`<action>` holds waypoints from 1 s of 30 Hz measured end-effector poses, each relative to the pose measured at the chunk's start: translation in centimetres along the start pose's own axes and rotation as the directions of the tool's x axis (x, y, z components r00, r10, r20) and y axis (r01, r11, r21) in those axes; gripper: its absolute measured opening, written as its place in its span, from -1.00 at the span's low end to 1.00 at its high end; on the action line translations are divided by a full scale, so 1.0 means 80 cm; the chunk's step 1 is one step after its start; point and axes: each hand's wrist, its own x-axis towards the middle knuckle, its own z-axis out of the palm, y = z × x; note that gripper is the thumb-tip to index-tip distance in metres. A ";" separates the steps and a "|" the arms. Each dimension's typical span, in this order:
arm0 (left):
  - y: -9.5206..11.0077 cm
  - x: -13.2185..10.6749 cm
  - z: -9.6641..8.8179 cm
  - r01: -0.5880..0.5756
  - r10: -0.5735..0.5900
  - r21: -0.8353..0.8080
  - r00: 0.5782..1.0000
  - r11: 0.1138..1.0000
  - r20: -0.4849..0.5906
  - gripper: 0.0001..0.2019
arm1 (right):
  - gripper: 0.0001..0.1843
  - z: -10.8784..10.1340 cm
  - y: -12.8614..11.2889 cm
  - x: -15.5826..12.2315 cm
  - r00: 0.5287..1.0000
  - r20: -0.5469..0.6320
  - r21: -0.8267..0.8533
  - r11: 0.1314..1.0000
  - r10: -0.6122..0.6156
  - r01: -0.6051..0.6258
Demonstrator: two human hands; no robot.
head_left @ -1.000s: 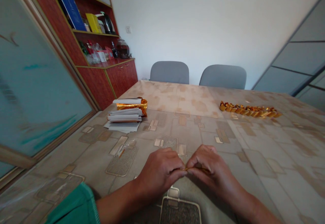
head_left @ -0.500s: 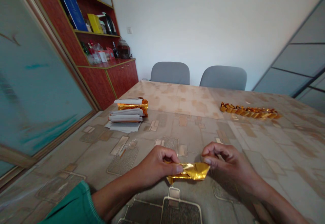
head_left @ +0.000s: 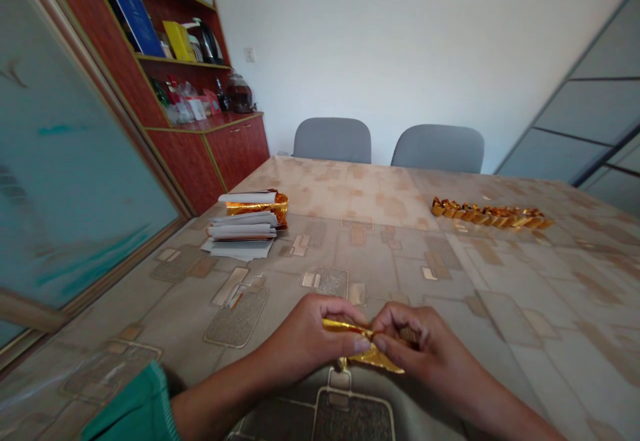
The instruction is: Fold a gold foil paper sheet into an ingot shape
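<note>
My left hand [head_left: 315, 337] and my right hand [head_left: 415, 347] meet over the near edge of the table, both pinched on one small piece of gold foil paper [head_left: 363, 354]. The foil is creased and folded, its lower corner sticking out below my fingers. Thumbs and forefingers of the two hands touch at the middle of the foil. A green sleeve covers my left forearm.
A stack of white and gold foil sheets [head_left: 247, 224] lies at the left of the table [head_left: 380, 241]. A row of several folded gold pieces [head_left: 490, 215] runs along the far right. Two grey chairs [head_left: 333, 139] stand behind the table; a red cabinet [head_left: 220, 147] is at the left.
Half a second ago my hands were apart with the foil stretched flat between them. Now they have closed together again, folding the foil at its middle.
</note>
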 end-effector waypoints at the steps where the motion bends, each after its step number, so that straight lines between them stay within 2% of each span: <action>1: 0.001 0.000 -0.001 -0.013 0.011 -0.086 1.000 0.996 -0.024 -0.67 | -0.71 -0.002 0.002 0.001 0.999 -0.032 0.034 0.999 0.005 -0.004; 3: 0.001 0.002 -0.002 -0.037 0.022 -0.238 0.998 0.971 -0.064 -0.59 | -0.64 -0.005 0.005 0.003 0.995 -0.096 0.087 0.996 0.004 0.004; 5: -0.001 0.003 -0.002 -0.051 0.025 -0.305 0.996 0.951 -0.089 -0.59 | -0.60 -0.007 0.009 0.004 0.990 -0.140 0.129 0.992 0.008 0.010; 8: -0.003 0.002 -0.001 -0.059 0.017 -0.267 0.988 0.962 -0.157 -0.64 | -0.59 -0.006 0.013 0.003 0.984 -0.176 0.159 0.987 0.025 0.003; 11: -0.003 0.001 -0.001 -0.062 0.007 -0.249 0.976 0.967 -0.216 -0.65 | -0.57 -0.004 0.009 0.002 0.987 -0.156 0.185 0.983 0.047 -0.018; 16: 0.001 -0.002 0.001 -0.059 0.009 -0.288 0.985 0.956 -0.172 -0.66 | -0.51 -0.004 -0.004 0.001 0.988 -0.124 0.233 0.971 0.093 -0.062; 22: -0.001 -0.004 0.017 -0.008 -0.002 -0.434 1.000 0.901 -0.022 -0.56 | -0.51 0.002 0.006 0.003 0.974 -0.177 0.352 0.933 0.142 -0.072; 26: -0.010 -0.001 0.024 -0.047 -0.004 -0.472 0.994 0.881 -0.106 -0.54 | -0.51 0.010 0.010 0.004 0.969 -0.217 0.355 0.935 0.115 -0.031; 30: -0.013 0.000 0.024 -0.067 -0.027 -0.467 0.981 0.882 -0.193 -0.61 | -0.49 0.013 0.005 0.004 0.966 -0.239 0.321 0.947 0.098 -0.017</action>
